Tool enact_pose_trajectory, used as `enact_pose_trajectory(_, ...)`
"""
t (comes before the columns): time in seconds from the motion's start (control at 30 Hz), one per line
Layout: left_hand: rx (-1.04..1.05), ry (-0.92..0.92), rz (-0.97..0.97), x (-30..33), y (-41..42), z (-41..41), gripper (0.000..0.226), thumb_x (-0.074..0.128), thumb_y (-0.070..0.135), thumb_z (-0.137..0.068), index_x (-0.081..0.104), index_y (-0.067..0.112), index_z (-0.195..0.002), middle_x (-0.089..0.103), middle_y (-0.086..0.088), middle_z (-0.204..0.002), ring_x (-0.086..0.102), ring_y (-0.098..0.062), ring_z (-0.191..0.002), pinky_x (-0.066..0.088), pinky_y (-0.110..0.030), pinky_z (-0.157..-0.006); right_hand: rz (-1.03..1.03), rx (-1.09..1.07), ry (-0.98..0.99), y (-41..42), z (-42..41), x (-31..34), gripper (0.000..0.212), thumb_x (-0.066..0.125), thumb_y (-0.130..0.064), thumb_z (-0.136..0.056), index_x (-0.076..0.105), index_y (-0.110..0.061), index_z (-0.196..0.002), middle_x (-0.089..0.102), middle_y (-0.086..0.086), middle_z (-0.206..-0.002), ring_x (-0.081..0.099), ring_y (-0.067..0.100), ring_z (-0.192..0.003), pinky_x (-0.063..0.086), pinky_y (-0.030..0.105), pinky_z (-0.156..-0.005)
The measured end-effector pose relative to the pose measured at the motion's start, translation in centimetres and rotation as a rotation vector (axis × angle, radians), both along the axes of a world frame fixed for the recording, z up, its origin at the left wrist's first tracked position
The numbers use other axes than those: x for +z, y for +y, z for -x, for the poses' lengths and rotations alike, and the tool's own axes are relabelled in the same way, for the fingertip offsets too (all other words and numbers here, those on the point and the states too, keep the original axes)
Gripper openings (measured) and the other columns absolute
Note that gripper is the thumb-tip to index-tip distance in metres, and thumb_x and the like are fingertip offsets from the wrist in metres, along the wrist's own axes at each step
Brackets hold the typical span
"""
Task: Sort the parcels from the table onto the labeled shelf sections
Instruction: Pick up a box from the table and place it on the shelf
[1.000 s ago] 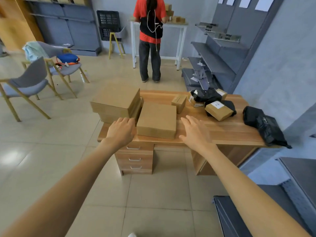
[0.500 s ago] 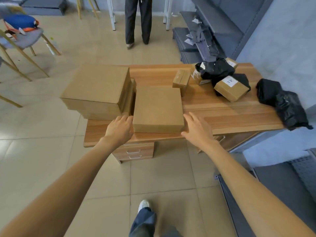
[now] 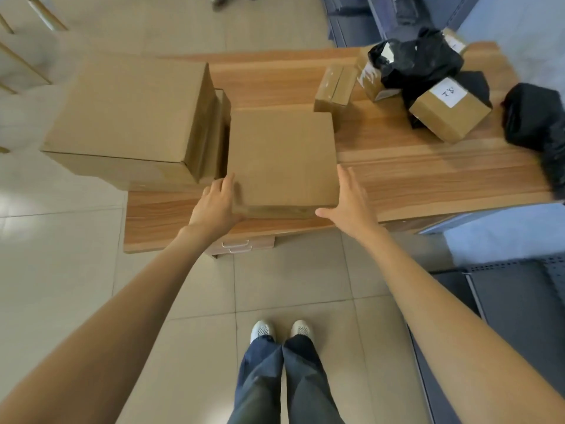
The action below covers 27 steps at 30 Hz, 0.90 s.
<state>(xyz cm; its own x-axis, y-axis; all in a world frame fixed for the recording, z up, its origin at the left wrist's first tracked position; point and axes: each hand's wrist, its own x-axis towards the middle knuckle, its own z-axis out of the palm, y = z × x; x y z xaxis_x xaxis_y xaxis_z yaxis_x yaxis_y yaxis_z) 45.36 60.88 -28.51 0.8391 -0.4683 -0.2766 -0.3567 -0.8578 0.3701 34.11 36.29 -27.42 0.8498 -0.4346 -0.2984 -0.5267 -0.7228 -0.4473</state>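
A flat square cardboard box (image 3: 282, 157) lies near the front edge of the wooden table (image 3: 428, 182). My left hand (image 3: 217, 206) touches its left front corner with straight fingers along the side. Against the box's right front corner lies my right hand (image 3: 351, 200), fingers straight and thumb spread. A big cardboard box (image 3: 128, 114) is stacked on other boxes at the table's left end. Small boxes, one (image 3: 334, 87) taped and one (image 3: 449, 114) with a white label, sit among black poly bags (image 3: 419, 61) at the right.
Another black bag (image 3: 538, 130) lies at the table's right end. Dark grey shelf units stand at the right (image 3: 504, 316) and behind the table (image 3: 360, 22). Tiled floor is to the left, with chair legs (image 3: 18, 65) at the far left.
I have stepped up to the table and the view has tipped down. Both hands have moved in from either side and now touch the flat box's front corners.
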Motion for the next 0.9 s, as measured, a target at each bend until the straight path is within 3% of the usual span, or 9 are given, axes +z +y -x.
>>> enact_pose_trajectory(0.1, 0.093, 0.080, 0.091, -1.0, -0.8, -0.5, 0.112, 0.081, 0.031, -0.073, 0.003, 0.017, -0.153, 0.030, -0.015, -0.149, 0.034, -0.036, -0.134, 0.035, -0.047, -0.104, -0.272, -0.191, -0.052, -0.6, -1.0, -1.7, 0.130, 0.088, -0.031, -0.068, -0.008, -0.019, -0.155, 0.008, 0.007, -0.163, 0.015, 0.026, -0.148, 0.020, 0.041, -0.116)
enact_pose_trajectory(0.2, 0.200, 0.111, 0.173, -1.9, -1.4, -0.7, 0.115, 0.081, 0.029, -0.071, 0.002, 0.013, -0.153, 0.027, -0.013, -0.153, 0.032, -0.032, -0.136, 0.032, -0.043, -0.106, -0.456, -0.277, -0.031, -0.8, -1.3, -3.2, 0.134, 0.091, -0.030, -0.062, -0.003, -0.018, -0.156, 0.025, 0.007, -0.159, 0.026, 0.024, -0.144, 0.026, 0.040, -0.115)
enact_pose_trajectory(0.33, 0.243, 0.045, 0.174, -2.3, -1.7, -0.5, 0.109, 0.082, 0.026, -0.071, 0.011, 0.010, -0.153, 0.032, -0.012, -0.151, 0.034, -0.031, -0.135, 0.033, -0.043, -0.104, -0.502, -0.306, -0.121, -0.2, -1.0, -4.5, 0.119, 0.093, -0.019, -0.058, 0.020, -0.014, -0.153, 0.047, 0.003, -0.145, 0.043, 0.019, -0.133, 0.036, 0.031, -0.108)
enact_pose_trajectory(0.47, 0.249, 0.042, 0.196, -1.3, -1.5, -0.4, 0.107, 0.083, 0.030, -0.069, 0.016, 0.011, -0.152, 0.035, -0.010, -0.150, 0.034, -0.029, -0.135, 0.031, -0.041, -0.106, -0.502, -0.301, -0.186, -0.7, -0.5, -3.6, 0.108, 0.093, -0.021, -0.057, 0.034, -0.017, -0.148, 0.058, -0.004, -0.132, 0.052, 0.015, -0.122, 0.041, 0.028, -0.102)
enact_pose_trajectory(0.6, 0.219, 0.000, 0.260, 1.9, -1.1, -0.4, 0.102, 0.081, 0.038, -0.071, 0.023, 0.012, -0.151, 0.040, -0.009, -0.148, 0.036, -0.027, -0.135, 0.033, -0.038, -0.107, -0.522, -0.274, -0.254, -2.0, -0.2, 0.2, 0.104, 0.092, -0.032, -0.058, 0.037, -0.021, -0.146, 0.056, -0.012, -0.128, 0.050, 0.007, -0.117, 0.039, 0.024, -0.096)
enact_pose_trajectory(0.67, 0.217, 0.008, 0.328, 4.2, -1.0, -0.4, 0.099, 0.079, 0.044, -0.071, 0.028, 0.015, -0.150, 0.045, -0.005, -0.145, 0.041, -0.023, -0.132, 0.039, -0.032, -0.100, -0.560, -0.273, -0.311, -2.7, -0.3, 2.8, 0.101, 0.091, -0.035, -0.059, 0.039, -0.022, -0.145, 0.054, -0.012, -0.131, 0.049, 0.006, -0.117, 0.041, 0.026, -0.097)
enact_pose_trajectory(0.77, 0.229, 0.016, 0.438, 8.4, -1.2, -0.6, 0.087, 0.074, 0.054, -0.072, 0.038, 0.023, -0.145, 0.055, -0.001, -0.134, 0.050, -0.018, -0.118, 0.042, -0.027, -0.090, -0.627, -0.316, -0.415, -3.8, -0.6, 7.6, 0.085, 0.088, -0.043, -0.059, 0.051, -0.026, -0.134, 0.064, -0.014, -0.119, 0.060, 0.003, -0.107, 0.051, 0.026, -0.090)
enact_pose_trajectory(0.83, 0.219, 0.006, 0.486, 11.4, -1.6, -0.7, 0.081, 0.068, 0.061, -0.074, 0.041, 0.027, -0.142, 0.059, 0.000, -0.125, 0.054, -0.015, -0.106, 0.044, -0.027, -0.081, -0.632, -0.321, -0.471, -4.4, -0.9, 10.8, 0.062, 0.086, -0.048, -0.060, 0.062, -0.033, -0.115, 0.069, -0.020, -0.101, 0.065, -0.004, -0.091, 0.053, 0.018, -0.077)
enact_pose_trajectory(0.9, 0.193, 0.014, 0.516, 14.3, -2.1, -0.9, 0.082, 0.066, 0.066, -0.073, 0.039, 0.030, -0.142, 0.059, 0.001, -0.122, 0.058, -0.018, -0.103, 0.048, -0.029, -0.078, -0.602, -0.308, -0.503, -5.0, -1.3, 13.8, 0.044, 0.084, -0.052, -0.060, 0.066, -0.036, -0.098, 0.072, -0.022, -0.090, 0.066, -0.002, -0.089, 0.051, 0.016, -0.073)
